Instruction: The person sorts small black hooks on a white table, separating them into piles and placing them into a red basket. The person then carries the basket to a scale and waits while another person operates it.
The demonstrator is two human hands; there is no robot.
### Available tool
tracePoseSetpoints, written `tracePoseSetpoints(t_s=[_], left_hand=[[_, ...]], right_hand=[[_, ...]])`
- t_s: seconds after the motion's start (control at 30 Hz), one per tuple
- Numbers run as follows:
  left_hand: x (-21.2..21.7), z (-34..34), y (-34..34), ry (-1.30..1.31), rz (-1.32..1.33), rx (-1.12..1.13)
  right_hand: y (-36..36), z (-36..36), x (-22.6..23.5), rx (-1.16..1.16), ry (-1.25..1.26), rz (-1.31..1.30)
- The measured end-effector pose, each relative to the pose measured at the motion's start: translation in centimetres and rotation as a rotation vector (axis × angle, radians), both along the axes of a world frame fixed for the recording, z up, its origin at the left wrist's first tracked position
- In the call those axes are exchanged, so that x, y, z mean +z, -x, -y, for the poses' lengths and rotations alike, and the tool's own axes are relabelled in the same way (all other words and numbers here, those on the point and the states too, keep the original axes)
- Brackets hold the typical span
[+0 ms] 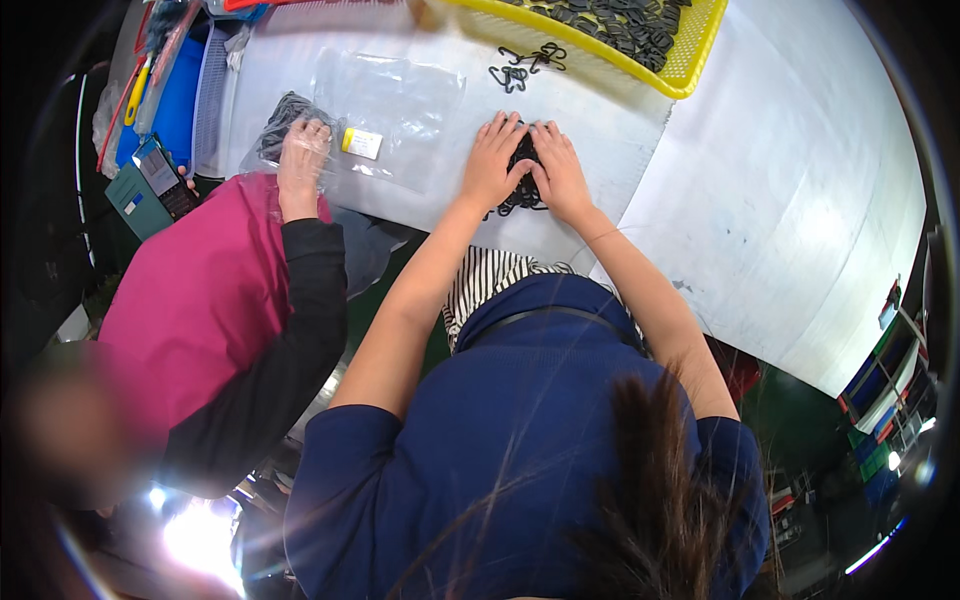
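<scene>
On white table [780, 200], black clips [522, 175] under flat, spread fingers [500, 135] of both hands.

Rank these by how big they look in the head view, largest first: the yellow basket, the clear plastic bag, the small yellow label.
1. Clear plastic bag, lying flat on the white table.
2. Yellow basket; the frame edge cuts it off, so its true size against the bag is unsure.
3. Small yellow label, clearly smallest.
</scene>
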State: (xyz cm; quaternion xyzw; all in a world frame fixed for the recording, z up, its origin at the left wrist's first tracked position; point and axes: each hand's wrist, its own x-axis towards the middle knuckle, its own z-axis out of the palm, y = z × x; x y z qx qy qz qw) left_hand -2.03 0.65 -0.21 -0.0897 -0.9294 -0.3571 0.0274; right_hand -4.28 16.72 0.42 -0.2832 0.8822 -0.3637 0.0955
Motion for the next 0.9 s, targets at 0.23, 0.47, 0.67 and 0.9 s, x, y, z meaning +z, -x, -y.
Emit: tracePoseSetpoints(t_s=[0.23,0.47,0.67,0.9], left_hand=[[-0.3,0.3,0.5,-0.077,-0.046,0.031],[-0.2,0.2,0.5,-0.082,-0.045,0.04],[0.1,0.2,0.7,-0.072,-0.064,0.057],[0.1,0.1,0.5,-0.092,-0.014,0.138]], right_hand=[[1.8,0.7,0.2,-0.062,0.211,-0.045],[10.6,4.5,0.6,-0.157,-0.154,0.001],[13.0,5.6,-0.2,-0.155,-0.221,0.051],[13.4,5.2,0.5,-0.151,-0.381,0.178]])
